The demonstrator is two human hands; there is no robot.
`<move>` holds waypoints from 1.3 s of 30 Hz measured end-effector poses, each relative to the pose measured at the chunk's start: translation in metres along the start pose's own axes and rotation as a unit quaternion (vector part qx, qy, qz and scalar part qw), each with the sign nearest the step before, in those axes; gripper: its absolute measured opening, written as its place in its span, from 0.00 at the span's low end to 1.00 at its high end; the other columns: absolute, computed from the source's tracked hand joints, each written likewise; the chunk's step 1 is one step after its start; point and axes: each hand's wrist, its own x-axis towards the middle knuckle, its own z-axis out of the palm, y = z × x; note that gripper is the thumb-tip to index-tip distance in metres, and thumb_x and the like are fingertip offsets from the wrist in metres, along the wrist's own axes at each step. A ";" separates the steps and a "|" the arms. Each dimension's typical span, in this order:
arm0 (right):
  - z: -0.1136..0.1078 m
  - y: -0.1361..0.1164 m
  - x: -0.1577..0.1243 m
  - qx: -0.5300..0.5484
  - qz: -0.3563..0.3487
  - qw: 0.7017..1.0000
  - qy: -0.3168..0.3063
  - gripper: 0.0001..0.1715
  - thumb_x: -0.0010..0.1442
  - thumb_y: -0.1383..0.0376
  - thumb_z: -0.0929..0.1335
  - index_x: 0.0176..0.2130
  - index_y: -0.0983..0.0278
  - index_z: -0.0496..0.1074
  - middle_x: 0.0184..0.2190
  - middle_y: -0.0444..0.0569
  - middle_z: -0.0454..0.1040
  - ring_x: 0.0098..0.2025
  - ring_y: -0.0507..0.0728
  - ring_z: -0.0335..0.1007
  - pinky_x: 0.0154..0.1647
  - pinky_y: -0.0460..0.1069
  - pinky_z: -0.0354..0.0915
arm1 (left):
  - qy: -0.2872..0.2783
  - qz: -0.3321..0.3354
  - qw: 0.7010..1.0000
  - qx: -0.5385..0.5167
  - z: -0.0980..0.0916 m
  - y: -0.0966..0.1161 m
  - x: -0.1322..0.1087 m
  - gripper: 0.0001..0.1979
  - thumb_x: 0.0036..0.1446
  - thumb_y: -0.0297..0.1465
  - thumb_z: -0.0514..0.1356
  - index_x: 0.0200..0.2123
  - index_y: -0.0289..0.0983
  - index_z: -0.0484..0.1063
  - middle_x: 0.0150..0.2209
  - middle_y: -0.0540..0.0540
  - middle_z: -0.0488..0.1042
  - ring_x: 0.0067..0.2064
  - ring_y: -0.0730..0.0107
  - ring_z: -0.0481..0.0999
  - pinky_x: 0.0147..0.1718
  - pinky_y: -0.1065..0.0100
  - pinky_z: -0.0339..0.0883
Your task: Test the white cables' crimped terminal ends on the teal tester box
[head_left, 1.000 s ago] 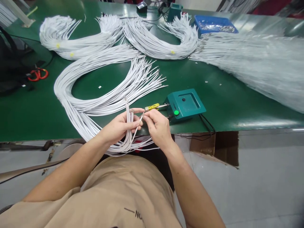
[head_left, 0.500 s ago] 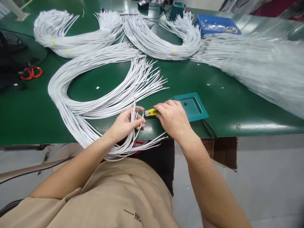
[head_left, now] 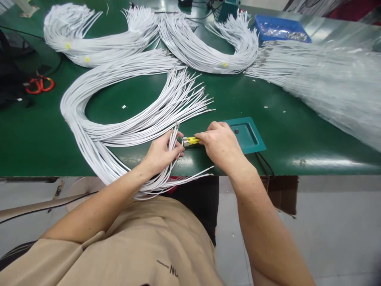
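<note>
My left hand [head_left: 163, 151] is closed around a bunch of white cables [head_left: 166, 174] near the table's front edge; their ends stick up past my fingers and the rest hangs off the edge toward my lap. My right hand [head_left: 220, 143] is closed on the yellow-tipped connector [head_left: 192, 140] that sticks out of the teal box [head_left: 248, 136]. The two hands almost touch at the connector. A single cable end meets the connector's metal tip between my fingers. The big loop of white cables [head_left: 98, 119] lies on the green table to the left.
More white cable bundles [head_left: 208, 51] lie across the back of the green table [head_left: 29, 139]. A heap of silvery cables [head_left: 327, 79] covers the right side. A blue tray [head_left: 279, 29] stands at the back right, red scissors [head_left: 38, 84] at the far left.
My right hand moved from beside my left hand to the yellow connector and took hold of it. My left hand moved forward with the cable bunch to the connector's tip.
</note>
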 end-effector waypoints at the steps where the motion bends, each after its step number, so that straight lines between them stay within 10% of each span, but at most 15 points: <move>1: -0.001 0.000 0.000 0.006 0.002 1.000 -0.008 0.13 0.61 0.71 0.64 0.38 0.63 0.79 0.26 0.53 0.74 0.37 0.60 0.63 0.41 0.54 0.56 | 0.002 0.005 1.000 0.008 0.000 -0.001 0.000 0.17 0.50 0.28 0.62 0.45 0.39 0.67 0.27 0.51 0.75 0.28 0.69 0.77 0.27 0.71 0.69; 7: -0.008 -0.012 -0.004 0.126 0.040 0.989 0.066 0.17 0.61 0.70 0.64 0.50 0.68 0.72 0.50 0.55 0.74 0.52 0.62 0.64 0.51 0.55 0.58 | -0.012 -0.019 1.000 -0.016 -0.001 0.001 -0.002 0.17 0.50 0.29 0.62 0.44 0.38 0.66 0.28 0.50 0.75 0.28 0.69 0.77 0.28 0.70 0.70; 14: 0.000 -0.057 -0.020 0.204 0.097 0.963 0.147 0.14 0.66 0.67 0.60 0.41 0.64 0.74 0.38 0.52 0.77 0.41 0.59 0.67 0.43 0.53 0.58 | -0.014 -0.009 1.000 -0.021 -0.011 -0.001 -0.004 0.20 0.50 0.31 0.64 0.46 0.37 0.65 0.27 0.52 0.73 0.28 0.71 0.75 0.30 0.70 0.69; 23: 0.018 -0.105 -0.030 0.133 -0.013 0.989 0.063 0.11 0.64 0.70 0.59 0.34 0.64 0.69 0.32 0.50 0.73 0.35 0.58 0.63 0.35 0.53 0.52 | -0.020 -0.013 1.000 0.017 -0.029 0.012 -0.014 0.18 0.48 0.38 0.66 0.40 0.34 0.75 0.32 0.47 0.75 0.32 0.71 0.72 0.33 0.70 0.66; 28: 0.013 -0.115 -0.035 0.120 0.097 0.988 0.025 0.12 0.66 0.63 0.59 0.38 0.65 0.69 0.27 0.50 0.74 0.32 0.60 0.68 0.30 0.52 0.52 | -0.058 -0.039 0.998 0.002 -0.034 0.012 -0.017 0.19 0.48 0.38 0.67 0.42 0.35 0.76 0.34 0.46 0.77 0.32 0.70 0.74 0.34 0.69 0.67; 32: 0.006 -0.112 -0.034 0.193 0.247 0.949 -0.033 0.15 0.66 0.57 0.61 0.36 0.63 0.71 0.23 0.49 0.76 0.25 0.58 0.69 0.26 0.50 0.50 | -0.041 -0.041 0.998 0.001 -0.032 0.010 -0.023 0.22 0.45 0.38 0.70 0.43 0.36 0.77 0.34 0.47 0.77 0.31 0.71 0.73 0.33 0.70 0.68; 39: 0.016 -0.101 -0.032 0.469 0.265 0.842 0.043 0.09 0.59 0.61 0.67 0.32 0.61 0.75 0.24 0.43 0.76 0.26 0.52 0.71 0.33 0.47 0.63 | 0.004 -0.033 0.996 -0.084 -0.029 0.006 -0.032 0.22 0.43 0.36 0.71 0.42 0.35 0.75 0.34 0.46 0.78 0.35 0.68 0.76 0.37 0.68 0.69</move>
